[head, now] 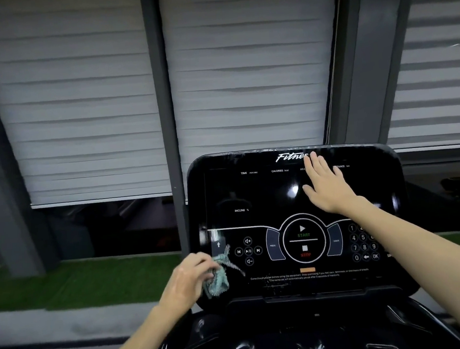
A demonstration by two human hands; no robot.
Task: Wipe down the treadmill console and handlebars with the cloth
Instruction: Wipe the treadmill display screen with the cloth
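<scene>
Head view. Treadmill console [253,197]: glossy black panel w/ rounded corners, tilted up toward the camera. Display is dark, w/ a light glare just left of the right hand's thumb. White "Fitness" logo runs along the top edge, small labels below it (TIME, CALORIES, INCLINE). Lower half has a round START/STOP ring [303,239] w/ green and red text. Media btns [248,251] sit to its left, number keypad [364,242] to its right, two lines of fine print underneath.

Cloth [218,279]: small, bunched, teal-and-white pattern, motion-blurred so the weave can't be made out. It sits against the console's lower left corner, sticking out past the left hand's fingers toward the media btns.

Left hand [189,279]: fingers curled round the cloth, gripping it, back of hand up, forearm coming in from bottom left. Hand is blurred too.

Right hand [326,186]: flat, fingers straight and close together, laid against the upper right part of the display. Fingertips cover the logo's last letters, thumb splayed left. Forearm runs down-right past the keypad's edge and out of frame.

Below both hands: glossy black tray section [306,332] of the treadmill. Beyond the hands, bg: pale blinds [77,90], dark window post [161,97]. A strip of green turf [66,283] lies left of the left hand.
</scene>
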